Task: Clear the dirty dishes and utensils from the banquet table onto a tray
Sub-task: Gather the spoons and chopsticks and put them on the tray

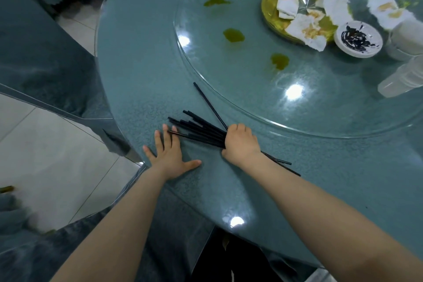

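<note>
Chopsticks (201, 130) near table (137, 75) edge

No text, label, brand, number or sign can be read anywhere in the view.

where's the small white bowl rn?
Head view, upper right: the small white bowl sits on the glass turntable, just right of the gold plate with crumpled napkins, beside stacked cups.
</note>
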Demonstrator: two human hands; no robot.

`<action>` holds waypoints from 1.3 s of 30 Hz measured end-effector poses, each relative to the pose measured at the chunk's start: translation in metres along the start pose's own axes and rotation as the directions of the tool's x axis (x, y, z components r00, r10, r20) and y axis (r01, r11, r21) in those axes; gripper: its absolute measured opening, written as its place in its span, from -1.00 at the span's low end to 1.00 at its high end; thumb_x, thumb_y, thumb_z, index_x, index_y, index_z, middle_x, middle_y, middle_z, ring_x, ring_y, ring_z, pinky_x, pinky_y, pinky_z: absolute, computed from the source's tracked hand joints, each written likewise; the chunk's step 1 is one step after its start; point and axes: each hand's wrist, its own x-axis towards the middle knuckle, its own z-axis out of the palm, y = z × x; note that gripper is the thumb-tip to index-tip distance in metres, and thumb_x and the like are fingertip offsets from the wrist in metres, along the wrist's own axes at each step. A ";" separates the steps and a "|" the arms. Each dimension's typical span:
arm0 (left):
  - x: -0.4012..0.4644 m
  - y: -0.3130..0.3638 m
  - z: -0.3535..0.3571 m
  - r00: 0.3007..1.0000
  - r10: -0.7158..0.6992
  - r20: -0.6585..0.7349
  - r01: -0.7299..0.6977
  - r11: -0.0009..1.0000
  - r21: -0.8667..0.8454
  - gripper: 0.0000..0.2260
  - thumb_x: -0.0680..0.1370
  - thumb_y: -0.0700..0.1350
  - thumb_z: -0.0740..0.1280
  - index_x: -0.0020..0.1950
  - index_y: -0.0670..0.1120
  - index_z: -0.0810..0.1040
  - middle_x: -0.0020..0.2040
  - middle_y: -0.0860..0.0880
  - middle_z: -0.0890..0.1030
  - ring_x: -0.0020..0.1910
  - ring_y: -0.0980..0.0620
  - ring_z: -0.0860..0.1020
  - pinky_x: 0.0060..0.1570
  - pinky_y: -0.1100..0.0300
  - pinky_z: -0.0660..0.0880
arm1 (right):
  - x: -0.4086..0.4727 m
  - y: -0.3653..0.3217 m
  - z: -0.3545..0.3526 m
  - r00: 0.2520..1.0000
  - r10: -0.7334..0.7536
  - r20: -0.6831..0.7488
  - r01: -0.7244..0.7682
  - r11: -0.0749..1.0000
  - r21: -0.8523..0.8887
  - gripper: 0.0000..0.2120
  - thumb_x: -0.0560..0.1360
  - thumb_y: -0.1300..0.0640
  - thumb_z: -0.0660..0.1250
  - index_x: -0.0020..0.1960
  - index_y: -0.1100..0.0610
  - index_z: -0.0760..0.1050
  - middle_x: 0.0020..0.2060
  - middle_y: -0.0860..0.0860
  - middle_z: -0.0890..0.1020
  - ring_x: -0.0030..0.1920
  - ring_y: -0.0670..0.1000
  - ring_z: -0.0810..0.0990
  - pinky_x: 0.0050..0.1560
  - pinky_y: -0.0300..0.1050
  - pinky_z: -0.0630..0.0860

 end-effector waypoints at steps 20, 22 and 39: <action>-0.026 -0.020 -0.004 0.980 0.116 -0.163 -0.133 0.986 -0.098 -0.05 0.48 0.20 0.34 0.55 -0.14 -0.25 0.56 -0.04 -0.24 0.54 0.00 -0.22 0.45 -0.10 -0.24 | -0.031 0.037 0.002 0.999 0.007 0.052 -0.011 0.997 0.081 -0.70 0.43 0.17 0.36 0.10 0.24 0.38 0.04 0.18 0.55 0.05 0.19 0.53 -0.06 -0.04 0.48; -0.033 -0.018 -0.005 0.977 0.098 -0.191 -0.129 0.979 -0.155 -0.08 0.50 0.13 0.35 0.55 -0.15 -0.23 0.57 -0.06 -0.20 0.54 -0.01 -0.17 0.49 -0.07 -0.18 | -0.035 0.039 0.003 0.999 0.017 0.031 -0.019 0.997 0.076 -0.66 0.45 0.10 0.36 0.13 0.24 0.40 0.07 0.18 0.52 0.10 0.18 0.49 0.03 -0.04 0.48; -0.063 0.026 -0.008 0.912 0.212 -0.352 -0.307 0.921 -0.239 -0.27 0.51 -0.09 0.37 0.56 -0.12 0.02 0.57 -0.07 0.01 0.53 -0.02 0.04 0.44 0.15 0.03 | -0.084 0.081 0.022 0.998 0.004 -0.061 -0.005 1.000 -0.020 -0.72 0.49 0.12 0.28 0.12 0.22 0.34 0.08 0.19 0.55 0.10 0.21 0.52 -0.06 -0.02 0.44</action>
